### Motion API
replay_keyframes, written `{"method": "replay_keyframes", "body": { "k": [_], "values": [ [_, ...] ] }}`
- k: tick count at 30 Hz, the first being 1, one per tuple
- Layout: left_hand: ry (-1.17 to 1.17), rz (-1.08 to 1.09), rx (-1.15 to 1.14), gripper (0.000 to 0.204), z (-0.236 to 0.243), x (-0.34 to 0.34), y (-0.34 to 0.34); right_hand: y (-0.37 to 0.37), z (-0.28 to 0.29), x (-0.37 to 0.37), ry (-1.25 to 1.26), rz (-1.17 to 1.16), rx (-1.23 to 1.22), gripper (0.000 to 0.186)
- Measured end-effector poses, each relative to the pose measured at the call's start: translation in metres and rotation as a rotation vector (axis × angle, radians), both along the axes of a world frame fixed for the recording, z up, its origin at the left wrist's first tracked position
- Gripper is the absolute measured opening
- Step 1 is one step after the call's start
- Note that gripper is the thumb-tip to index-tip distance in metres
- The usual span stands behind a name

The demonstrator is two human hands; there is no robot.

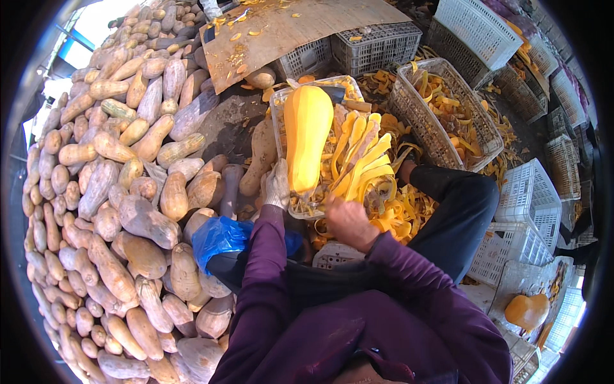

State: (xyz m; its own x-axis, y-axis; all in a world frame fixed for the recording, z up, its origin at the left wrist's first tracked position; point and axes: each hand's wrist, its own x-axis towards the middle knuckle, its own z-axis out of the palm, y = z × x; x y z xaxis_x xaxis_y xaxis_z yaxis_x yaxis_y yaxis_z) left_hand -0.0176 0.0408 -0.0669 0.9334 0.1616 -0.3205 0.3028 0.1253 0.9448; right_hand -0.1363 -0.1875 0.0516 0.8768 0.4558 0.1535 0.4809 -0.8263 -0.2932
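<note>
A long peeled butternut squash [307, 137], bright yellow-orange, rests over a white plastic crate [279, 118] in front of me. My left hand [275, 186], in a pale glove, is pressed to the squash's lower left side and holds it. My right hand [350, 222] is bare and closed, just right of the squash's lower end. What it grips is hidden by the fingers. Long strips of peel [361, 160] fan out right beyond that hand. Behind the squash's right side shows a dark flat piece with a brown, wooden-looking end [357, 105].
A large heap of unpeeled squashes [137, 214] fills the left. A basket of peelings [409, 67] stands at the far right. Stacked white crates [527, 198] are on the right, near a cut squash piece [527, 312]. Cardboard [288, 29] lies at the back. A blue plastic bag [220, 240] covers my left knee.
</note>
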Motion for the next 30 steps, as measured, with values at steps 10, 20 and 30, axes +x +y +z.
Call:
{"method": "replay_keyframes", "body": {
  "k": [10,20,30],
  "values": [
    [-0.020,0.125,-0.109,0.070,0.016,-0.021,-0.034,-0.008,0.038,0.189,0.005,-0.092,-0.010,0.025],
    [-0.199,-0.074,0.564,0.063,0.065,-0.038,-0.068,0.019,0.019,0.099,0.055,-0.150,-0.246,0.019],
    [-0.249,0.075,0.195,0.055,-0.018,-0.006,-0.048,0.019,-0.017,-0.039,0.431,0.141,-0.284,0.024]
  ]
}}
